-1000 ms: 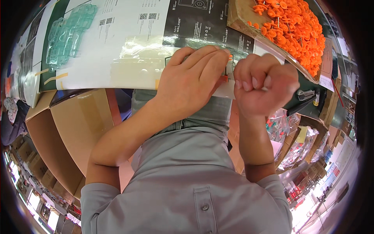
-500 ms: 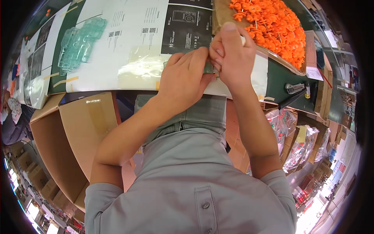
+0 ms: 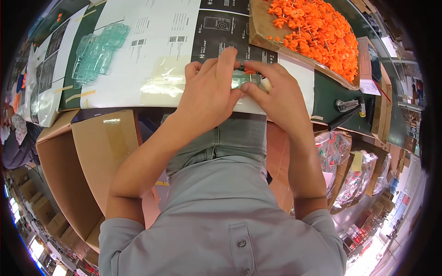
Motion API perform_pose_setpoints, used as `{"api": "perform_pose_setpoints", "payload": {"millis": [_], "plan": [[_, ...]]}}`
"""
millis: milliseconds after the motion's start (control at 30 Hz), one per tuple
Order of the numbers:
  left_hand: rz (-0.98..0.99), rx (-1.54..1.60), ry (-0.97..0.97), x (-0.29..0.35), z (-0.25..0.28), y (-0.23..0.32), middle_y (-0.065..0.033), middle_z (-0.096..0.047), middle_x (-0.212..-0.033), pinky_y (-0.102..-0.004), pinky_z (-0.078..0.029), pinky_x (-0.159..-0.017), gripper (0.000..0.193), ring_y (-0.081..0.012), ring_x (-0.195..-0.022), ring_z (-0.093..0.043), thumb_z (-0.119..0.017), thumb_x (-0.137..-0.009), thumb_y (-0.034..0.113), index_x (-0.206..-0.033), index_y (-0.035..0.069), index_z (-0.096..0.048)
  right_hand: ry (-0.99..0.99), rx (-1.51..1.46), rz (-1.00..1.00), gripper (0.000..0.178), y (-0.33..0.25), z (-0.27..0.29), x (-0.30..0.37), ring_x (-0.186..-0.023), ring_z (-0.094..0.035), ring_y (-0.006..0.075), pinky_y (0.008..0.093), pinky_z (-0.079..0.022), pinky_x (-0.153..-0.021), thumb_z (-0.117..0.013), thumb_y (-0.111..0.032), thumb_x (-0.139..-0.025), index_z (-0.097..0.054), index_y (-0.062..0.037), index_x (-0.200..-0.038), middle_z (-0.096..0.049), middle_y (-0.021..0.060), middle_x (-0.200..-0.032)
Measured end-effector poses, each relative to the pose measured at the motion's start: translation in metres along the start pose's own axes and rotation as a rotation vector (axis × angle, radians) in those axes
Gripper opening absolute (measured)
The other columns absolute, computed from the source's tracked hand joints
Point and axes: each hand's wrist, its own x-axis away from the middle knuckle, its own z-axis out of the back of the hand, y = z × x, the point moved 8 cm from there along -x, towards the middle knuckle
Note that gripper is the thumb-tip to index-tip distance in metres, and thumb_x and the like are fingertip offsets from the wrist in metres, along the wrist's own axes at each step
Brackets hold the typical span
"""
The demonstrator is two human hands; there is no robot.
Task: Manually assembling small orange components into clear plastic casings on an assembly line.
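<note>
A clear, pale-green plastic piece (image 3: 237, 81) lies on the sheet-covered table, held between my two hands. My left hand (image 3: 208, 92) presses over its left side, with the thumb at the near edge. My right hand (image 3: 282, 92) grips its right end, the index finger reaching over the far side and the thumb on the near side. Between the right thumb and index finger shows a small orange part (image 3: 249, 71) at the plastic. Tucked under the right fingers is a white rounded object (image 3: 265, 84), like a handle end; its remainder is hidden.
An open carton tray (image 3: 276, 45) heaped with orange plastic parts (image 3: 322, 39) stands at the far right. Several clear plastic pieces (image 3: 99, 54) lie at the left. A stapler (image 3: 347, 105) and a black tool (image 3: 343, 119) sit right. A big open cardboard box (image 3: 103, 152) stands lower left.
My right hand has turned from an upright fist to a lower grip at the plastic piece, its fingers reaching left. The left index finger has lifted.
</note>
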Motion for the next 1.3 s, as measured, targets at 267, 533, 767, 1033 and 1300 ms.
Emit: {"api": "perform_pose_setpoints", "payload": {"millis": [267, 533, 767, 1033, 1300], "plan": [[-0.051, -0.038, -0.059, -0.003, -0.002, 0.006, -0.0098, -0.065, -0.123, -0.0457, -0.039, -0.096, 0.064, -0.0309, -0.113, -0.060, -0.076, -0.081, 0.009, -0.136, 0.004, -0.044, 0.122, -0.088, -0.004, 0.023, 0.016, 0.029, 0.008, -0.075, -0.059, 0.0183, 0.0291, -0.049, -0.071, -0.068, -0.023, -0.096, -0.070, -0.0045, -0.109, -0.061, 0.0037, -0.084], [-0.059, 0.091, -0.086, -0.009, -0.008, 0.006, -0.0073, -0.067, -0.123, -0.0427, -0.041, -0.095, 0.058, -0.0309, -0.112, -0.062, -0.073, -0.080, 0.003, -0.133, 0.009, -0.050, 0.512, -1.164, 0.151, 0.041, 0.011, 0.034, 0.006, -0.049, -0.038, 0.0149, 0.0316, -0.036, -0.046, -0.046, -0.040, -0.107, -0.043, -0.0129, -0.077, -0.040, 0.0018, -0.063], [-0.053, 0.095, -0.064, -0.011, -0.008, 0.002, -0.0051, -0.068, -0.115, -0.0405, -0.042, -0.090, 0.053, -0.0268, -0.110, -0.064, -0.073, -0.078, 0.002, -0.127, 0.009, -0.054, 0.463, -1.297, 0.125, 0.048, 0.009, 0.008, -0.012, -0.046, -0.037, 0.0149, 0.0312, -0.034, -0.043, -0.044, -0.050, -0.106, -0.037, -0.0150, -0.074, -0.039, 0.0017, -0.061], [-0.017, 0.102, -0.078, -0.010, -0.008, -0.001, -0.0028, -0.068, -0.120, -0.0386, -0.042, -0.089, 0.052, -0.0256, -0.111, -0.064, -0.074, -0.077, 0.003, -0.126, 0.010, -0.058, 0.351, -1.113, 0.238, 0.051, -0.005, 0.009, -0.012, -0.044, -0.036, 0.0151, 0.0316, -0.035, -0.042, -0.044, -0.053, -0.106, -0.037, -0.0137, -0.074, -0.039, 0.0025, -0.060], [-0.026, 0.113, -0.048, -0.009, -0.011, -0.006, -0.0024, -0.068, -0.118, -0.0388, -0.042, -0.088, 0.055, -0.0246, -0.109, -0.064, -0.074, -0.076, 0.002, -0.127, 0.010, -0.058, 0.298, -1.084, 0.322, 0.047, -0.010, 0.003, -0.013, -0.045, -0.036, 0.0144, 0.0302, -0.034, -0.042, -0.044, -0.045, -0.107, -0.039, -0.0101, -0.076, -0.041, 0.0048, -0.061]]}}
